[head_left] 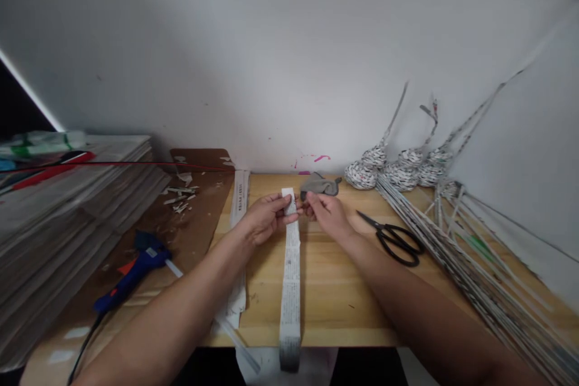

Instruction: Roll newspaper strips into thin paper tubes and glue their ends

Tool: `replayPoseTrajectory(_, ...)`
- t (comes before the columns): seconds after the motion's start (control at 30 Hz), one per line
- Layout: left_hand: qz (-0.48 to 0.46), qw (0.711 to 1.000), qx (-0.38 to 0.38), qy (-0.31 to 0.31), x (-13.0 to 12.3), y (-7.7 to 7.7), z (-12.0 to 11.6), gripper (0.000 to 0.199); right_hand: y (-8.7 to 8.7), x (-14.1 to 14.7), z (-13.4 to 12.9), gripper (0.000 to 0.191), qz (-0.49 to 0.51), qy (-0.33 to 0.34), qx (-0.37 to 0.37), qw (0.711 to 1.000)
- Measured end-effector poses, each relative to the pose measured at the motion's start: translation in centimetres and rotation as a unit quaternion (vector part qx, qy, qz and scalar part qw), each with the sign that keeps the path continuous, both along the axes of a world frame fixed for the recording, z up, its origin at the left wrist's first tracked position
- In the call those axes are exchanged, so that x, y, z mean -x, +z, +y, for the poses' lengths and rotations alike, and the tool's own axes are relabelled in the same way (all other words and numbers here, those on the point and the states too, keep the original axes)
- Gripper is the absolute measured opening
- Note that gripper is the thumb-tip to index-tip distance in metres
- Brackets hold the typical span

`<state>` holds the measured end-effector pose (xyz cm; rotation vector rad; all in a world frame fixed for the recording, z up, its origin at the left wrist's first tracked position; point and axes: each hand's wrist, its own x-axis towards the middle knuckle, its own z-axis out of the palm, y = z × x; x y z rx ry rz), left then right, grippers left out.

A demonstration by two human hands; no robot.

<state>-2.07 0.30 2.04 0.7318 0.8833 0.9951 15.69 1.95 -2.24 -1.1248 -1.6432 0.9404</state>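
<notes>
A long, narrow strip of printed newspaper (291, 277) runs from my hands toward me and hangs over the table's front edge. My left hand (266, 217) pinches it near its far end, thumb on top and fingers beneath. Close by on the right, my right hand (326, 211) has thumb and forefinger pressed together beside the strip; whatever is in that pinch is too small to make out. Just behind the right hand lies a crumpled grey cloth (322, 183). Black-handled scissors (392, 239) rest on the wood by my right forearm.
A blue glue gun (133, 271) lies on brown board at left, near tall stacks of newspaper (85, 217) and paper scraps (181, 196). Woven paper gourd shapes (362, 174) stand along the wall at right, with bundled paper sticks (446, 259) reaching toward me. Flat paper strips (239, 199) lie left of centre.
</notes>
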Motion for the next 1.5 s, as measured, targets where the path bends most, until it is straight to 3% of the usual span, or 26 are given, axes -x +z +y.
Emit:
replayPoseTrajectory(0.07,0.006,1.000,-0.005,-0.007,0.1,-0.6,0.0,0.010,-0.1,-0.7,0.7,0.043,-0.066,-0.064,-0.076,0.993)
replayPoseTrajectory(0.17,0.015,1.000,-0.018,-0.012,0.3,-1.4,-0.2,0.009,-0.4,-1.5,1.6,0.039,-0.229,-0.144,-0.165,0.948)
replayPoseTrajectory(0.23,0.020,0.999,-0.019,-0.026,0.2,-1.7,-0.3,0.009,-0.8,-1.8,2.0,0.048,-0.313,-0.174,-0.158,0.920)
replayPoseTrajectory(0.33,0.032,0.999,-0.014,-0.038,0.0,-2.1,-0.5,0.010,-1.2,-2.2,2.4,0.031,-0.353,-0.180,-0.115,0.911)
replayPoseTrajectory(0.4,0.039,0.999,-0.010,-0.034,-0.2,-2.3,-0.5,0.010,-1.4,-2.3,2.5,0.021,-0.340,-0.180,-0.090,0.919)
replayPoseTrajectory(0.5,0.036,0.999,-0.003,-0.036,-0.3,-2.4,-0.5,0.010,-1.4,-2.4,2.7,0.023,-0.292,-0.180,-0.069,0.937)
replayPoseTrajectory(0.67,0.038,0.999,0.002,-0.039,-0.3,-2.6,-0.4,0.010,-1.2,-2.0,2.6,0.026,-0.095,-0.146,-0.062,0.983)
replayPoseTrajectory(0.73,0.050,0.998,-0.002,-0.027,-0.2,-2.8,-0.3,0.011,-1.0,-1.6,2.2,0.031,-0.025,-0.111,-0.050,0.992)
replayPoseTrajectory(0.83,0.067,0.997,-0.020,-0.026,-0.2,-3.1,-0.2,0.015,-0.7,-0.7,1.3,0.039,0.001,-0.032,-0.001,0.999)
replayPoseTrajectory(1.07,0.096,0.992,-0.071,-0.034,-0.2,-3.2,-0.3,0.027,0.2,0.7,-0.1,0.035,0.069,0.106,0.106,0.986)
replayPoseTrajectory(1.23,0.103,0.990,-0.086,-0.040,-0.4,-3.0,-0.7,0.026,0.9,0.6,-0.7,0.029,0.038,0.083,0.058,0.994)
replayPoseTrajectory(1.5,0.056,0.996,-0.020,-0.068,-0.5,-2.7,-1.0,0.024,1.2,0.9,-1.0,0.027,0.077,0.044,0.091,0.992)
